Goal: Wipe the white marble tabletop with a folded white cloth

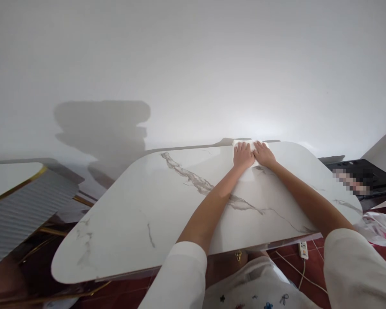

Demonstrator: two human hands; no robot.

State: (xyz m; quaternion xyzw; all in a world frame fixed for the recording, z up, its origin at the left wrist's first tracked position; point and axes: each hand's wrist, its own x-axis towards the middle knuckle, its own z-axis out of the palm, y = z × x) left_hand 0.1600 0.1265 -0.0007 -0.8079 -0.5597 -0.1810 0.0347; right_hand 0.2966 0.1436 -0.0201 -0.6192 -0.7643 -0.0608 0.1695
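The left hand [243, 156] and right hand [265, 155] lie side by side, fingers extended, pressing a white cloth [251, 145] flat rather than clasping it, at the far edge of the marbled tabletop [116, 223], right of centre. The step appears to be wiping; moving onward calls for even pressure. The wall [193, 64] behind limits reach; a ribbed cabinet [28, 214] stands at left, a plastic bag [381, 227] at lower right.
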